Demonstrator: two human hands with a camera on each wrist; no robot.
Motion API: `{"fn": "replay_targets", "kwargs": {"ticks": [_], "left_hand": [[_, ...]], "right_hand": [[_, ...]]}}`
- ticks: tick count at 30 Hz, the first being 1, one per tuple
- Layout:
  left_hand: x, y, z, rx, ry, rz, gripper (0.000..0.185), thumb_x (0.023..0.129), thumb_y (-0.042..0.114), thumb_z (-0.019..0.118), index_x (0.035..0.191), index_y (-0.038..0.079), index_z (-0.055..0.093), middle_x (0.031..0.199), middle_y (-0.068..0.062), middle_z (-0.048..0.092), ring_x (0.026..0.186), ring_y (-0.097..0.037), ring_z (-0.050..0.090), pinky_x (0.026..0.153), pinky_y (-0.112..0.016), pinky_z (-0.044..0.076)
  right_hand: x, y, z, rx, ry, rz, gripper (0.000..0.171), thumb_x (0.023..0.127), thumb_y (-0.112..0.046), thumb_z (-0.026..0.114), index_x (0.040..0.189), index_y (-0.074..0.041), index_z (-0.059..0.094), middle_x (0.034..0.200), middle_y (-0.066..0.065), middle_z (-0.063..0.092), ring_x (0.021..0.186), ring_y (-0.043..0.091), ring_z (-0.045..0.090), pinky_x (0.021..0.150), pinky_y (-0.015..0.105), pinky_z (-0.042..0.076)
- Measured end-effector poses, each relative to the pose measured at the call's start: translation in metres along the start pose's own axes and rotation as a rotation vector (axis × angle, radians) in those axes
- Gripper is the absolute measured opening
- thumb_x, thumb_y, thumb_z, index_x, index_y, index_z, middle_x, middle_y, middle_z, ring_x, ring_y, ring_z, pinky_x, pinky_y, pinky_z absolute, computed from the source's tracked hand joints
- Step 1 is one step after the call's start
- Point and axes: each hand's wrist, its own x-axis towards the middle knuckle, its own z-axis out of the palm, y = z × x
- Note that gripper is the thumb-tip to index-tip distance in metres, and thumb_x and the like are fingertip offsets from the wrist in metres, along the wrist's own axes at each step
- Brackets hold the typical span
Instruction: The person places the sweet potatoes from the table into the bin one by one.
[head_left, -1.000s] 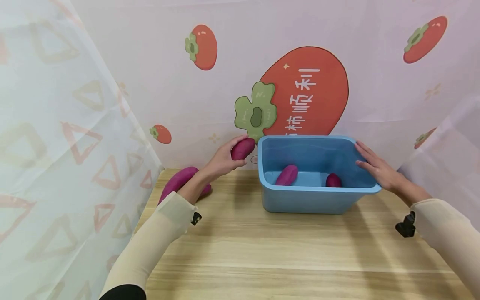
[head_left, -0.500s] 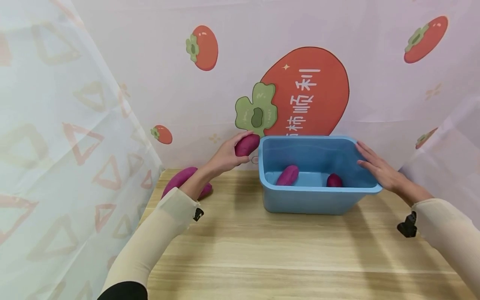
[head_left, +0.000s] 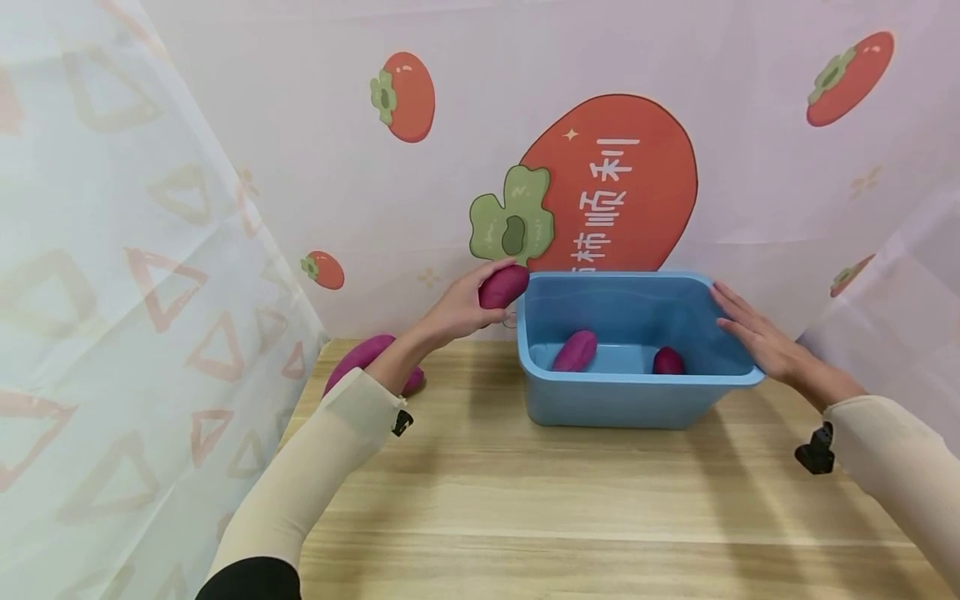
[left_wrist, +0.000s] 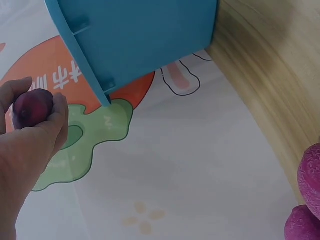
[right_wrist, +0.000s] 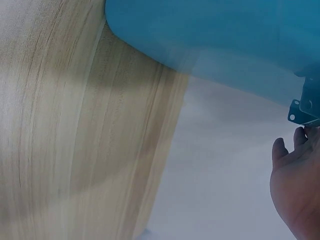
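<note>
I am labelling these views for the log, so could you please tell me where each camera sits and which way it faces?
Head: worn on the head, facing forward and down at the wooden table; both sleeved arms show, left hand gripping a purple sweet potato, right hand against the blue plastic bin.
Left wrist: looks along the palm at the potato and the bin's underside; only that hand shows.
Right wrist: looks along the tabletop at the bin's wall; only fingers show.
Shared: all three views show the bin.

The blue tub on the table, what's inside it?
Two purple sweet potatoes lie on the floor of the blue tub. Its front wall hides the nearest strip of floor.
</note>
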Motion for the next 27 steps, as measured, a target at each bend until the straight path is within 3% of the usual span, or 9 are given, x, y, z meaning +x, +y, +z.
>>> {"fn": "replay_targets", "kwargs": {"ticks": [8, 15, 27], "left_hand": [[0.002, 0.008, 0.004, -0.036, -0.009, 0.009, 0.084, 0.09, 0.0, 0.077, 0.164, 0.015, 0.04, 0.153, -0.013, 0.051, 0.122, -0.035, 0.056, 0.088, -0.043, 0.06], [0.007, 0.011, 0.008, -0.072, -0.031, -0.002, 0.084, 0.091, 0.004, 0.078, 0.164, 0.018, 0.039, 0.152, -0.011, 0.051, 0.118, -0.033, 0.059, 0.082, -0.04, 0.063], [0.019, 0.018, 0.01, -0.016, -0.054, 0.023, 0.086, 0.089, 0.007, 0.082, 0.164, 0.017, 0.04, 0.153, -0.012, 0.051, 0.121, -0.032, 0.057, 0.083, -0.039, 0.062]], "right_hand": [[-0.001, 0.002, 0.0, 0.004, -0.004, 0.016, 0.063, 0.115, -0.025, 0.031, 0.168, -0.003, 0.006, 0.176, 0.025, -0.003, 0.155, 0.062, -0.002, 0.11, 0.088, 0.002], [0.0, 0.001, 0.0, -0.001, -0.008, 0.026, 0.063, 0.115, -0.025, 0.031, 0.169, -0.003, 0.006, 0.175, 0.026, -0.003, 0.155, 0.063, -0.002, 0.11, 0.089, 0.001], [0.0, 0.001, 0.001, 0.009, 0.001, 0.009, 0.062, 0.115, -0.022, 0.031, 0.168, -0.002, 0.007, 0.175, 0.027, -0.003, 0.154, 0.063, -0.003, 0.11, 0.088, 0.0]]}}
